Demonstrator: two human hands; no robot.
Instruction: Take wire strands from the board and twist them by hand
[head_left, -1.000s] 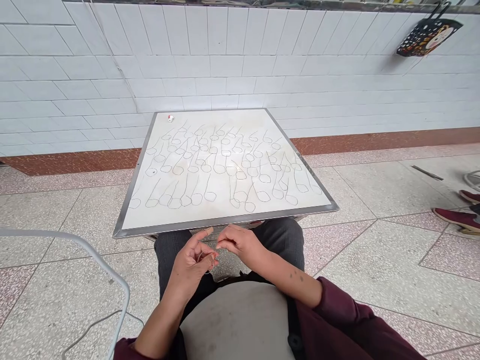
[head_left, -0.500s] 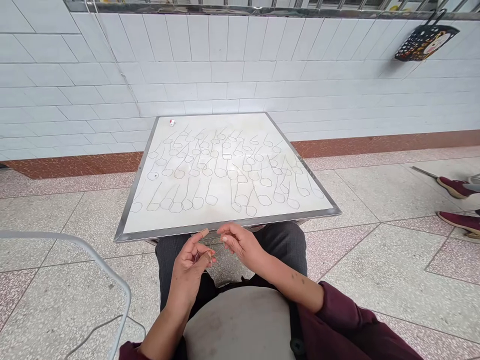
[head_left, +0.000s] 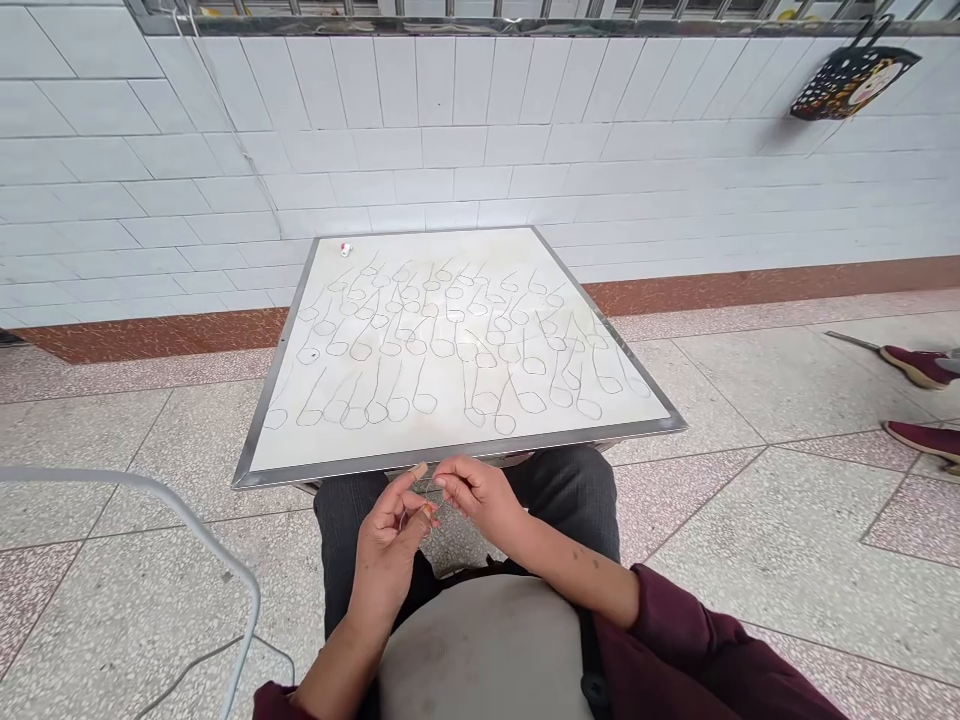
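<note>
Both the left hand (head_left: 388, 565) and the right hand (head_left: 478, 497) pinch a thin wire loop (head_left: 424, 506) in narrow fingertip grips; it looks light and springy, best held close to its end.

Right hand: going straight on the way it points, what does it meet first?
The right hand would meet the thin wire first, right at its fingertips. Just beyond that is the left hand, though depth is hard to judge from this view.
</note>
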